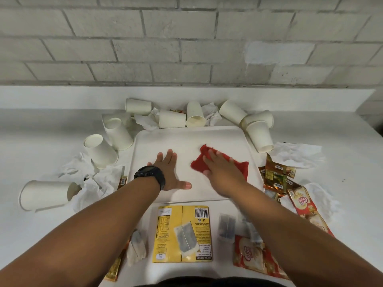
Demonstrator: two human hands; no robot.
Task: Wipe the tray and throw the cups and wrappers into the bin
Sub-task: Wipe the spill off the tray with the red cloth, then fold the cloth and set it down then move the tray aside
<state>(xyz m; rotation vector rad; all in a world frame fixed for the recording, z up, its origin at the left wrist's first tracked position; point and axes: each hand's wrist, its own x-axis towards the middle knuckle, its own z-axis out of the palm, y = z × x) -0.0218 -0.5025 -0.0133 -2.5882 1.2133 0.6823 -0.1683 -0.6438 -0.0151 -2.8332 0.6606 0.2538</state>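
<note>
Head view: right hand [221, 168] presses fuzzy red cloth [238, 164] flat-fingered on smooth white tray [186, 137]; left hand [169, 172] splayed.

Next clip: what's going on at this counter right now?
A person is wiping a white tray. The left hand lies flat on the tray, bracing it, while the right hand presses a red cloth onto its surface. Nothing looks binned yet: paper cups lie tipped around the tray's far and left edges, with crumpled tissues, sachet wrappers and tea bags scattered on the counter. No bin is in view.
</note>
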